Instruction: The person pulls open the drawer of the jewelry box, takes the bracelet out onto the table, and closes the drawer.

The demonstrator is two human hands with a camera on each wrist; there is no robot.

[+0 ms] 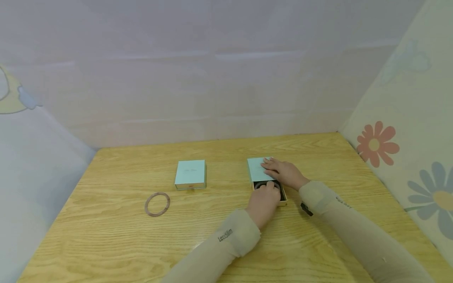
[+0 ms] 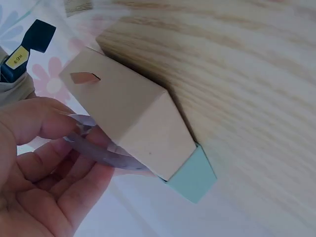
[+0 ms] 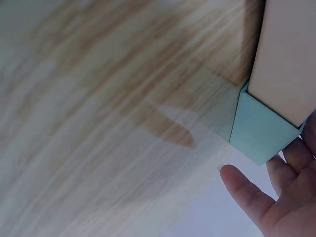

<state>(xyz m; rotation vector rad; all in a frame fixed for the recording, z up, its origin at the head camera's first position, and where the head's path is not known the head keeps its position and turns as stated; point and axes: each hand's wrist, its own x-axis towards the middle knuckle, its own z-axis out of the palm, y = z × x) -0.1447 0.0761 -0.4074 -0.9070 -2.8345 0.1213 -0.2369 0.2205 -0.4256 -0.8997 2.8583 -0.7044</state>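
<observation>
On the right of the table in the head view lies a mint-green sleeve box [image 1: 255, 168] with its cream drawer [image 2: 131, 106] pulled out toward the near edge. Over that drawer is my left hand [image 1: 263, 203], pinching a greyish-purple bangle [image 2: 101, 152] between thumb and fingers at the drawer's open top. Dark lining shows inside the drawer around the fingers. My right hand [image 1: 286, 173] rests on top of the mint sleeve with its fingers laid across it. In the right wrist view the thumb stands apart beside the sleeve's mint end.
Left of the hands sits a second mint box [image 1: 190, 173], closed. A pinkish-brown bangle [image 1: 157, 204] lies flat on the wooden table [image 1: 116, 243] nearer the left. Pale cloth walls [image 1: 212, 78] rise behind and at both sides.
</observation>
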